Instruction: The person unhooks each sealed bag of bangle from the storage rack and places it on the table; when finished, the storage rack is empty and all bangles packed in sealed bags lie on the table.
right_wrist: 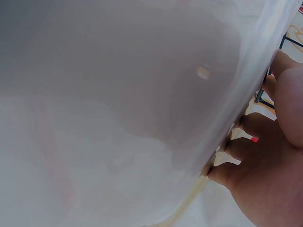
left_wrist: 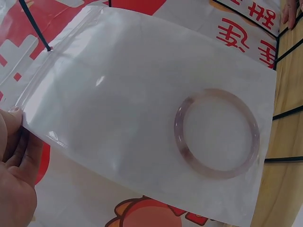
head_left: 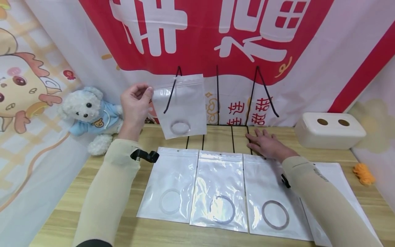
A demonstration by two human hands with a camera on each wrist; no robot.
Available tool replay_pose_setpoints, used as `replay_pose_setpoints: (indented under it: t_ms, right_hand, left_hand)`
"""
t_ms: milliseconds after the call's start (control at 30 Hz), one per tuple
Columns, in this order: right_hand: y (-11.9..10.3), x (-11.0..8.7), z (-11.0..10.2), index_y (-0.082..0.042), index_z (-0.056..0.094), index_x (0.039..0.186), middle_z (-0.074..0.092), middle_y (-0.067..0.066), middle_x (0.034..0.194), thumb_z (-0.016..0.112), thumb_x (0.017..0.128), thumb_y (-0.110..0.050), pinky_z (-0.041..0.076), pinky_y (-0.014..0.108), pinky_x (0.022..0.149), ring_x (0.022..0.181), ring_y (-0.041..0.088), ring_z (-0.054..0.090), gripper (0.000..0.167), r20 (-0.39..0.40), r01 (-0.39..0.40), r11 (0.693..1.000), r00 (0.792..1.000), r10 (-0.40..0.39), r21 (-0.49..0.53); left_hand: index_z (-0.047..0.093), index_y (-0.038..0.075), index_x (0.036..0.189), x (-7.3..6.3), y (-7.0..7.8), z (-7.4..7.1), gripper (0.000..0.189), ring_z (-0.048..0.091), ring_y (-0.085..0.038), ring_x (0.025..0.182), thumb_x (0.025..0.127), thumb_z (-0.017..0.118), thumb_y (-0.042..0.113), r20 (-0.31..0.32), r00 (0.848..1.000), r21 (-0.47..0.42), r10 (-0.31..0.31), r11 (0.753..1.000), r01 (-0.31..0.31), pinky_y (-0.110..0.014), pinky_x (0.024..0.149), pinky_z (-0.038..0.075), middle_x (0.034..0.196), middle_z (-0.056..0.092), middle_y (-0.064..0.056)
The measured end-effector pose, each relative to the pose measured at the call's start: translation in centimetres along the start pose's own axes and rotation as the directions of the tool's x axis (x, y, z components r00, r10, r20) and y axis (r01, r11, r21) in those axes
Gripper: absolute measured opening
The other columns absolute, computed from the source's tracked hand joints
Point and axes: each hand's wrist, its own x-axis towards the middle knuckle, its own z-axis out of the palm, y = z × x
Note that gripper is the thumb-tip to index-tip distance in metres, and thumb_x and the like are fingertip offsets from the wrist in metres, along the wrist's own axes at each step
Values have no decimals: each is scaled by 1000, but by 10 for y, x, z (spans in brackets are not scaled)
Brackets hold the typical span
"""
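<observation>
My left hand (head_left: 135, 103) pinches the upper left corner of a clear-fronted zip bag (head_left: 183, 106) between thumb and fingers. Inside the bag's lower part lies a pale purple bangle (left_wrist: 180, 130). The bag hangs upright, slightly tilted, at the left hook (head_left: 170, 94) of a black wire rack (head_left: 233, 140); the hook's tip shows in front of the bag. My right hand (head_left: 266, 144) rests with fingers spread on the rack's base wires, just beyond the top of another bag (head_left: 257, 178). That bag fills most of the right wrist view.
More zip bags with bangles, a left one (head_left: 169, 171) and a middle one (head_left: 220, 171), lie in a row on the wooden table (head_left: 148, 236). Another bag (head_left: 331, 175) is partly under my right forearm. A plush bear (head_left: 89, 109), a cream box (head_left: 333, 133) and orange yarn (head_left: 363, 174) stand around.
</observation>
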Motion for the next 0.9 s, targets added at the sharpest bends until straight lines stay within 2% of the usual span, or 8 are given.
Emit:
replay_pose_setpoints:
  t_ms: [233, 333, 533, 700, 800, 900]
  right_hand:
    - [0, 0, 2, -15, 31, 171, 3, 32, 178, 44, 116, -45, -4, 81, 126, 161, 63, -5, 64, -15, 15, 1000, 1000, -15, 3]
    - [0, -1, 2, -15, 31, 171, 3, 33, 178, 44, 116, -44, -3, 81, 126, 161, 64, -4, 63, -21, 21, 1000, 1000, -21, 4]
    - [0, -1, 2, -15, 31, 171, 3, 33, 178, 44, 116, -44, -4, 81, 126, 161, 63, -5, 63, -24, 18, 1000, 1000, -18, 5]
    - [0, -2, 1, -15, 30, 171, 2, 32, 178, 43, 116, -44, -4, 81, 126, 161, 63, -5, 64, -25, 20, 1000, 999, -20, 3]
    - [-1, -2, 0, -15, 30, 171, 2, 32, 178, 44, 116, -44, -5, 81, 126, 161, 63, -6, 64, -23, 17, 1000, 1000, -17, 8]
    - [-1, -2, 0, -15, 30, 171, 2, 32, 178, 44, 116, -45, -5, 81, 126, 161, 63, -6, 64, -20, 12, 1000, 1000, -12, 9]
  left_hand:
    - [77, -3, 113, -4, 0, -5, 18, 72, -10, 89, 102, 75, 11, 5, 1000, -8, 19, 1000, -19, -16, 82, 61, 97, 77, 5]
    - [78, -3, 112, -7, 1, -7, 17, 72, -8, 86, 102, 75, 10, 8, 1000, -20, 22, 1000, -22, -16, 77, 61, 95, 77, 5]
    - [74, -11, 112, -12, 2, -11, 19, 68, -8, 74, 101, 74, 5, 17, 998, -58, 66, 996, -65, -18, 64, 58, 88, 76, 7]
    - [75, -11, 106, -17, 2, -12, 14, 69, -6, 76, 100, 74, 1, 4, 992, -79, 126, 989, -126, -17, 68, 59, 85, 75, 12]
    - [76, -8, 104, -19, 3, -13, 9, 70, -5, 79, 99, 75, -1, -7, 991, -99, 137, 986, -137, -17, 73, 60, 85, 76, 13]
    - [76, -7, 102, -23, 5, -16, 8, 70, -6, 80, 98, 76, -1, -8, 991, -107, 132, 985, -132, -16, 73, 59, 85, 76, 11]
